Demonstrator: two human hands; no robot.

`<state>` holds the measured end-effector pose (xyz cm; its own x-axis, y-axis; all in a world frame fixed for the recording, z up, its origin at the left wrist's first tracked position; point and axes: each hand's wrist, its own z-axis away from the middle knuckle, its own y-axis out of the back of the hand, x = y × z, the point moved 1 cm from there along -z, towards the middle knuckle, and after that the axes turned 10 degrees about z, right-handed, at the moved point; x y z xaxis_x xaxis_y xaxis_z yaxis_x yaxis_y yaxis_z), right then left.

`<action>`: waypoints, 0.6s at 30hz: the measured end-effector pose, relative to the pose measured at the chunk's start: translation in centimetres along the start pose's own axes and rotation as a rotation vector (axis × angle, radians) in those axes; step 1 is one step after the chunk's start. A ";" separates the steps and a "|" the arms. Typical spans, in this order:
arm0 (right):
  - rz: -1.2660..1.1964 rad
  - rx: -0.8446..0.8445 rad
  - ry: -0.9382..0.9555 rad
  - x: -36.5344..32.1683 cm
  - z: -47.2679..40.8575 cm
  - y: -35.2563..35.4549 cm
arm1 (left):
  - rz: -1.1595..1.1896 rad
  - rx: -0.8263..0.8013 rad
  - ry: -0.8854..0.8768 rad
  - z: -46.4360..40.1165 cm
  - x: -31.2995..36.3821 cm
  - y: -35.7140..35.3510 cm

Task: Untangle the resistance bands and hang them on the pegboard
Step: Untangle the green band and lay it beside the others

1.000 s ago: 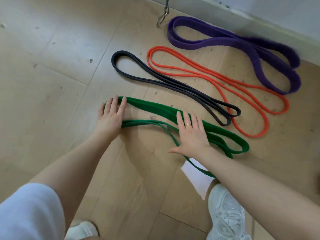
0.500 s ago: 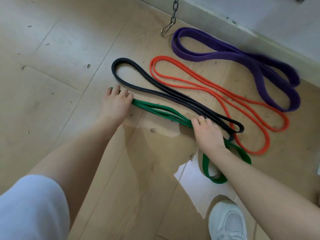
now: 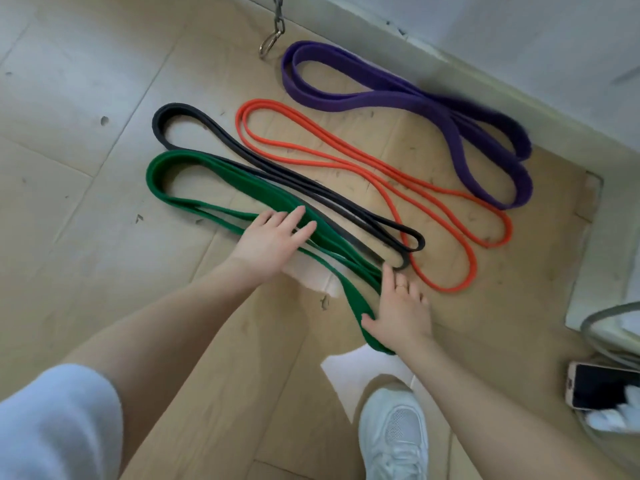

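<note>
Several resistance bands lie side by side on the wooden floor: a purple band (image 3: 408,98) nearest the wall, then an orange band (image 3: 346,157), a black band (image 3: 263,168) and a wide green band (image 3: 207,164) closest to me. My left hand (image 3: 273,240) rests flat, fingers straight, on the middle of the green band. My right hand (image 3: 401,306), with a ring on one finger, lies flat on the green band's near end. The pegboard is not in view.
A metal chain with a carabiner (image 3: 273,32) hangs at the top by the skirting board (image 3: 485,74). A phone (image 3: 602,389) lies on the floor at the right edge. My white shoe (image 3: 394,434) stands below my right hand.
Both hands let go of the gathered green band and now lie flat on it. The green band has spread into a long loop beside the black one; my left hand moved right.
</note>
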<state>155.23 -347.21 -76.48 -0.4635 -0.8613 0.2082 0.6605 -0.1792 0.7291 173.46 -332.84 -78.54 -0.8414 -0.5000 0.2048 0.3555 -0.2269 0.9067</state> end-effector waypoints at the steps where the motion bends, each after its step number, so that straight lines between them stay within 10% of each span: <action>1: 0.018 0.039 0.034 0.0 -0.1 0.1 | 0.012 0.020 0.042 -0.3 0.2 0.4; 6: 0.095 0.355 0.080 1.6 0.4 -1.3 | -0.073 0.082 0.025 -0.3 0.6 0.5; 18: -0.236 0.174 0.223 4.9 5.8 1.5 | 0.111 -0.069 0.302 6.8 5.1 7.5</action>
<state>150.53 -348.98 -70.62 -0.4379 -0.8920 -0.1123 0.4315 -0.3181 0.8441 169.09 -331.44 -68.21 -0.6407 -0.7481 0.1730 0.4736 -0.2077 0.8559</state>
